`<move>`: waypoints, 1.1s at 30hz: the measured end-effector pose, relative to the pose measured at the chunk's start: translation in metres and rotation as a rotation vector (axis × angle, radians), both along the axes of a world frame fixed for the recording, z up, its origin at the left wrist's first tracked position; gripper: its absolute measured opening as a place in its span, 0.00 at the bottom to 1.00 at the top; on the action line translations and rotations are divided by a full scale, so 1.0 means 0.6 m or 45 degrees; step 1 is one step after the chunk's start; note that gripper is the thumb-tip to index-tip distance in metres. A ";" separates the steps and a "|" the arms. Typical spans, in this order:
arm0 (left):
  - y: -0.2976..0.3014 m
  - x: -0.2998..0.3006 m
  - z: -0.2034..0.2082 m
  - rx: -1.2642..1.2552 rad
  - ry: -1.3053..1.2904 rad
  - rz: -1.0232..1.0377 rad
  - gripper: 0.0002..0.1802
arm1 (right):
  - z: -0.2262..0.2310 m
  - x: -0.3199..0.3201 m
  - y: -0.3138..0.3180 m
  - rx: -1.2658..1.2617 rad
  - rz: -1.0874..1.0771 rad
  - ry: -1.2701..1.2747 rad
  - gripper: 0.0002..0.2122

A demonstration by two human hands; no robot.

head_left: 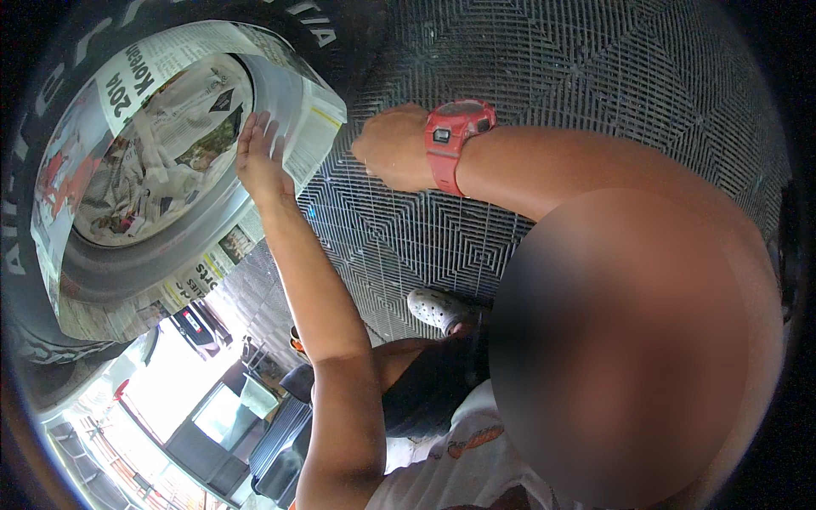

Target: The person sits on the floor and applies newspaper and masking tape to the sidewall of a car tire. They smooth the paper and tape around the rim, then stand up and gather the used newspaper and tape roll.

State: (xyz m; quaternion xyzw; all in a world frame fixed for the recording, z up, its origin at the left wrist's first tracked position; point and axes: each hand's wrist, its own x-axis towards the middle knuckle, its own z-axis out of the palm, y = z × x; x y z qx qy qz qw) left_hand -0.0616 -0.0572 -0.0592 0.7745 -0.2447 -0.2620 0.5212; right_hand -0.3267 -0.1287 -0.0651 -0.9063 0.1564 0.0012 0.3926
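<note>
A large black tyre (25,195) stands at the upper left, with printed newspaper sheets (102,306) laid in a ring around the wheel. The wheel's rim (276,89) is grey, and crumpled newspaper (140,183) covers its middle. My left hand (265,161) lies against the right side of the rim, fingers stretched out and nothing gripped. To its right, over the floor, is my right hand (395,149), below a red wristwatch (459,140). Its fingers are curled in; whatever they may hold is hidden. That hand appears apart from the newspaper edge.
Dark ribbed floor tiles (578,93) spread behind my hands. A pale clog with holes (438,310) shows on a foot below them. At the lower left are a dark case (285,450), a parked vehicle (197,330) and a bright opening.
</note>
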 end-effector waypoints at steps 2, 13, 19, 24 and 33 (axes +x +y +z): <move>0.004 0.038 -0.012 -0.016 0.163 0.085 0.23 | -0.006 -0.001 -0.002 0.006 0.006 0.003 0.11; 0.022 0.150 -0.036 -0.669 1.114 0.365 0.22 | -0.022 -0.003 -0.007 0.064 0.063 0.062 0.12; 0.005 0.159 -0.043 -0.700 1.081 0.311 0.23 | -0.037 -0.003 0.000 0.039 0.055 0.123 0.12; -0.045 0.125 -0.050 -0.761 0.898 0.140 0.22 | -0.054 -0.008 0.018 0.086 0.013 0.124 0.11; -0.050 0.058 -0.025 -0.677 1.076 0.448 0.18 | -0.049 0.000 0.034 0.094 0.103 0.088 0.13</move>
